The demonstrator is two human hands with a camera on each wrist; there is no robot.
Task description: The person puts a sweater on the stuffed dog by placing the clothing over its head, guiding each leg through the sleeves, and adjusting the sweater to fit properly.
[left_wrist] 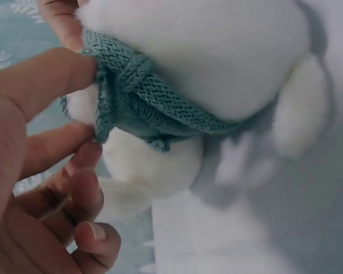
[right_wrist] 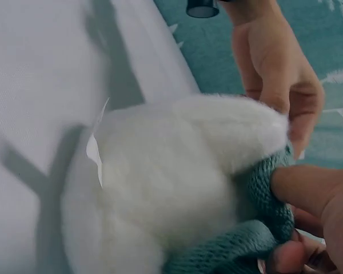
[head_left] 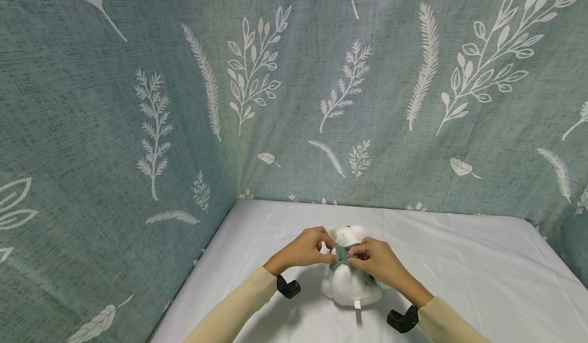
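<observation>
A white plush toy lies on the white surface with a teal knitted scarf around its neck. My left hand pinches the scarf's edge between thumb and finger, its other fingers loosely bent, as the left wrist view shows on the knit. From the other side, my right hand grips another part of the scarf. The right wrist view has the thumb over a fold of the scarf. A small white tag sticks out from the toy's body. Fingers partly hide the scarf's crossing.
A white cloth-covered table extends around the toy. Teal curtains with white leaf prints hang behind and along the left side. Black wrist devices are worn on both forearms.
</observation>
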